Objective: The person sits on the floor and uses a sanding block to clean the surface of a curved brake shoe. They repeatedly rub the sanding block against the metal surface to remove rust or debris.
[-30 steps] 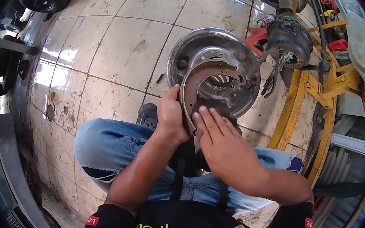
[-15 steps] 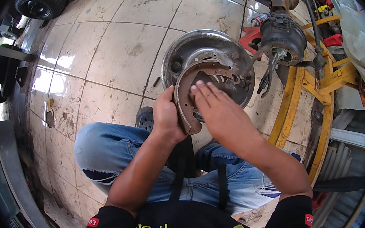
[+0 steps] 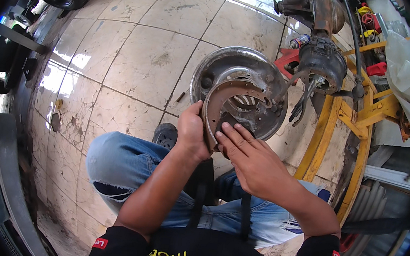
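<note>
Now left hand (image 3: 192, 132) grips brake shoe (image 3: 217, 98); right hand (image 3: 252, 161) flat, fingers (image 3: 234, 138) extended over dark sheet (image 3: 227, 119).

Rust-brown crescent brake shoe (image 3: 215, 103), open side rightward, dark piece (image 3: 227, 118) at inner edge

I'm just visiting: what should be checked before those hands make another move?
1. Curved brown part gripped: ok, left hand holds its lower outer edge.
2. Right hand on the dark flat piece: ok, fingers outstretched over it.
3. Dark piece flat against the curved part: cannot tell, fingers cover much of it.
4. Hands gloved: not ok, both bare.
5. Curved part clear of the round metal dish: cannot tell.
</note>
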Available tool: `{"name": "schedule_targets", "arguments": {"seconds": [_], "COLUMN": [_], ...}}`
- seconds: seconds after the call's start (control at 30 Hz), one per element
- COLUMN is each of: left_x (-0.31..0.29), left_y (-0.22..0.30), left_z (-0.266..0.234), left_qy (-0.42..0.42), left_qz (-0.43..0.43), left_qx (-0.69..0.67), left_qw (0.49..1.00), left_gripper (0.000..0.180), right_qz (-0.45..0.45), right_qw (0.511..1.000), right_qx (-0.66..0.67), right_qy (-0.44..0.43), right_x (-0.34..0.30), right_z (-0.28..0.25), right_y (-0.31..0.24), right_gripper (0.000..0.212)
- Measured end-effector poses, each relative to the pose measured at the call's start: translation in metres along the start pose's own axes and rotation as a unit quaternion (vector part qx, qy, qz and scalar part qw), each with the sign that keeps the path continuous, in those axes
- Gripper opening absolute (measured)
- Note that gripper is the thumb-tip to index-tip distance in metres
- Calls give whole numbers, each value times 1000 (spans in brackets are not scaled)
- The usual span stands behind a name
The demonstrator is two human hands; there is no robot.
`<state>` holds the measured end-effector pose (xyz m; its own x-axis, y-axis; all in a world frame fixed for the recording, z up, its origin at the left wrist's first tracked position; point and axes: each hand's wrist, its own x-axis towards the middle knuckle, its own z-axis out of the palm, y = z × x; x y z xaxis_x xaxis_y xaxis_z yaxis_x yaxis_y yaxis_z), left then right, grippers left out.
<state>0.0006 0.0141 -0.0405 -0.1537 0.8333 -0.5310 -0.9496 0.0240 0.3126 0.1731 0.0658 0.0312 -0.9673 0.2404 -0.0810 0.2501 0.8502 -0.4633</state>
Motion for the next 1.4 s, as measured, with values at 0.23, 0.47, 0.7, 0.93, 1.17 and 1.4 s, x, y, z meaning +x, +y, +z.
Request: {"name": "schedule_targets", "arguments": {"seconds": [0.23,0.47,0.7,0.93,1.17,1.4], "left_x": [-1,0,0,-3,-2,-1], "left_y": [2,-5,-5,-9,-6,-7], "left_z": [9,4,5,8,0,0], "left_qy": [59,28,40,49,17,32], "left_qz": [2,-12,-6,-6,-1,5], "left_qx": [17,-20,-9,-23,-17,-9], "left_qw": [998,999,999,999,1000,999], "left_gripper": [50,50,51,51,50,50], "right_qz": [-27,-18,-7,11,18,20], "right_qw": [997,988,986,989,986,985], "right_qx": [-78,-148,-164,-147,-165,-168], "right_qy": [6,36,14,-4,20,30], "right_x": [-3,10,8,3,14,18], "right_z": [4,9,8,6,13,19], "right_y": [-10,-11,-21,-26,-23,-18], "right_gripper": [53,50,51,52,54,54]}}
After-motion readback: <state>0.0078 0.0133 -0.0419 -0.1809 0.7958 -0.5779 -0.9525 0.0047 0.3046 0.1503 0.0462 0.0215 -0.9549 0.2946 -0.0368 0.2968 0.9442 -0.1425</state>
